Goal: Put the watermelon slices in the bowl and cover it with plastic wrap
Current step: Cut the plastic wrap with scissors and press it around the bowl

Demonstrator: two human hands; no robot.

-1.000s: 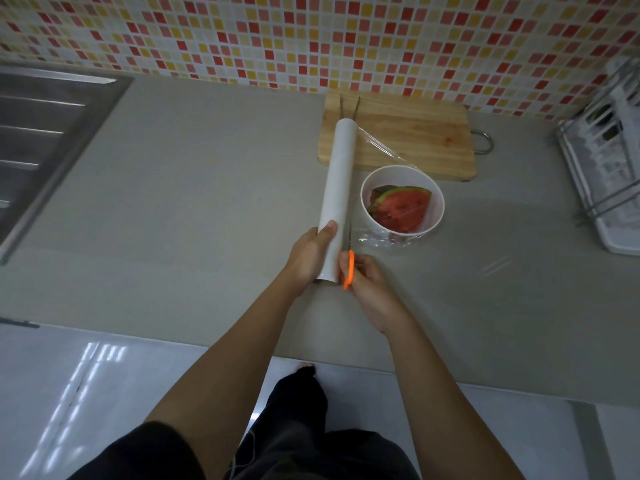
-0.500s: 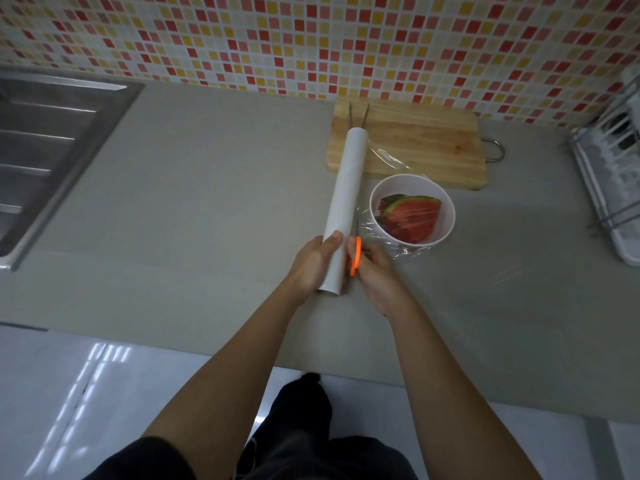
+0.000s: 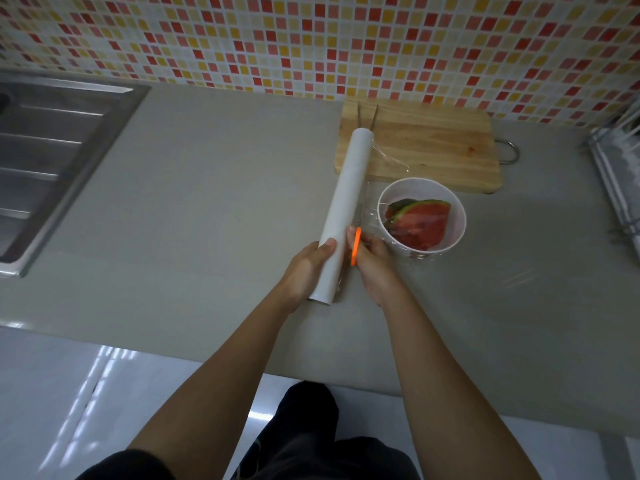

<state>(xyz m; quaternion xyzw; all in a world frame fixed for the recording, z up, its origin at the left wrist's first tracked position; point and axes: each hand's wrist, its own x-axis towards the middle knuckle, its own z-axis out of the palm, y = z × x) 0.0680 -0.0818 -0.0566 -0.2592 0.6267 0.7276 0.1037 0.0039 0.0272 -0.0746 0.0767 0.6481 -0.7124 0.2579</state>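
One bowl (image 3: 415, 182) stands on the surface (image 3: 207, 202). In it lie two slices (image 3: 420, 223), the rear one half hidden. Left of the bowl are one roll (image 3: 346, 209) and one orange-handled tool (image 3: 355, 245). Beyond the bowl is one board (image 3: 433, 147) with two thin sticks (image 3: 375, 116). Far left of the bowl is one sink (image 3: 52, 150), and far right is one rack (image 3: 620, 174). There are two grips nearer than the bowl: left grip (image 3: 308, 268) and right grip (image 3: 375, 268).

Both your arms reach fwd, close together. Your L hand (image 3: 308, 268) grips the wrap roll (image 3: 346, 202); R hand (image 3: 375, 268) holds orange scissors (image 3: 355, 245).
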